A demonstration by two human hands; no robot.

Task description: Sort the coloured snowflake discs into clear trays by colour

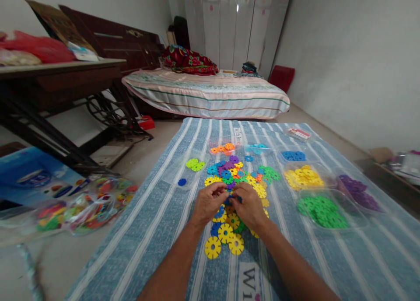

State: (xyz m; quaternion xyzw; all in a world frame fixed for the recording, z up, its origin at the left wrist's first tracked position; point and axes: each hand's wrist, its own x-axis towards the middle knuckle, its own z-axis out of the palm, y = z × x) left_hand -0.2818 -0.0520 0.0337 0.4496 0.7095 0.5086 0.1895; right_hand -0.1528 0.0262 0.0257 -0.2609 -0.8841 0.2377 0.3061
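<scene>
A loose heap of coloured plastic snowflake discs (234, 174) lies in the middle of a blue striped cloth (157, 231). My left hand (208, 203) and my right hand (249, 206) meet over the near part of the heap, fingers curled and pinched together on small blue discs (231, 200). Several yellow discs (226, 239) lie just below my wrists.
Clear trays hold sorted discs: green (321, 211), purple (357, 191), yellow (303, 177), blue (293, 155), orange (223, 148), lime (195, 164). A plastic bag of mixed discs (85, 204) lies on the floor at left. A bed (206, 95) and a dark table (55, 86) stand behind.
</scene>
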